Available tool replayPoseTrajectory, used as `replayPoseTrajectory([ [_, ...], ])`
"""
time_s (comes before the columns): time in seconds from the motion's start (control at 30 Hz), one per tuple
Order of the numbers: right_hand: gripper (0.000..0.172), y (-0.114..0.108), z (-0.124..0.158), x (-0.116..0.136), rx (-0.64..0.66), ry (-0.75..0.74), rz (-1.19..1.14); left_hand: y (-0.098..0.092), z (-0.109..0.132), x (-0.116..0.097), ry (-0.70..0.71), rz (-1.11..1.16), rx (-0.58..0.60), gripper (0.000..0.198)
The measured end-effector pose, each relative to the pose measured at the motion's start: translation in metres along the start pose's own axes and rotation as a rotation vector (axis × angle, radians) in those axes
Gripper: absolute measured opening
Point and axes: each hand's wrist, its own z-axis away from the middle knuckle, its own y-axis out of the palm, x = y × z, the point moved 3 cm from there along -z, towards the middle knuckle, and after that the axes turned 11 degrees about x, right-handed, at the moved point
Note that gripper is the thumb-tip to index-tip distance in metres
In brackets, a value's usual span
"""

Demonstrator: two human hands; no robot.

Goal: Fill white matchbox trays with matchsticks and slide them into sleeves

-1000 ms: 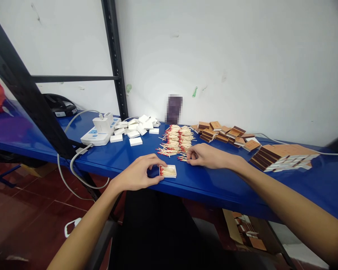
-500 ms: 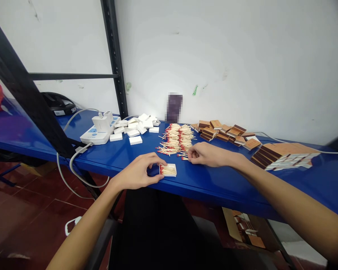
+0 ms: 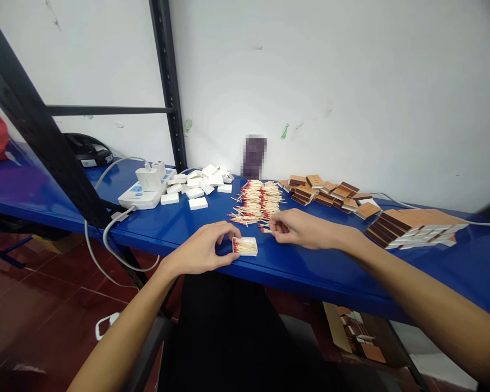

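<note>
My left hand (image 3: pixel 212 247) grips the left end of a small white matchbox tray (image 3: pixel 252 252) between thumb and fingers. Several red-tipped matches lie inside that tray, heads to the left. At the near right edge of a big pile of matches (image 3: pixel 259 201), my right hand (image 3: pixel 292 227) pinches with thumb and forefinger on matches (image 3: pixel 265 228) whose red heads point left. How many it holds is hidden by the fingers. The tray rests close to the front edge of the blue shelf (image 3: pixel 310 272).
White trays (image 3: pixel 198 203) lie heaped at the back left, beside a power strip (image 3: pixel 141 195) with plugged-in chargers. Loose brown matchboxes (image 3: pixel 335 193) and a neat stack of matchboxes (image 3: pixel 416 226) are on the right. A black post (image 3: pixel 167 81) rises at left. Below stands a carton (image 3: pixel 355 332).
My right hand has shifted slightly left and toward me at the pile's near edge. My left hand still holds the tray, and the whole view has moved a little.
</note>
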Motion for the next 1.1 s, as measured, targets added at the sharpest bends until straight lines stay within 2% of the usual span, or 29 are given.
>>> replayPoseTrajectory([
  [0.2, 0.006, 0.005, -0.016, 0.044, 0.028, -0.121, 0.031, 0.0, 0.0, -0.001, -0.026, 0.035, -0.005, 0.034],
  [0.33, 0.007, 0.007, -0.026, 0.054, 0.056, -0.117, 0.082, -0.001, -0.001, -0.001, 0.0, 0.01, -0.003, 0.031],
  [0.43, 0.011, -0.001, -0.021, 0.045, 0.019, -0.089, 0.077, -0.001, -0.001, 0.0, 0.019, -0.003, -0.014, 0.025],
  [0.53, 0.014, -0.013, -0.012, 0.019, -0.053, -0.016, 0.138, -0.001, -0.001, 0.0, 0.03, 0.0, -0.002, 0.02],
  [0.63, 0.01, -0.019, -0.008, -0.009, -0.115, 0.053, 0.221, -0.001, -0.001, 0.001, 0.009, 0.017, -0.007, 0.025],
  [0.7, 0.01, -0.016, -0.008, -0.02, -0.13, 0.029, 0.242, -0.001, -0.001, 0.002, -0.019, 0.037, -0.021, 0.032],
  [0.9, 0.022, 0.001, -0.017, -0.024, -0.135, -0.007, 0.251, 0.0, -0.001, 0.003, -0.032, 0.001, -0.028, 0.037],
  [1.1, 0.018, 0.004, -0.023, -0.022, -0.101, -0.007, 0.245, -0.001, -0.001, 0.003, -0.015, -0.016, -0.018, 0.033],
])
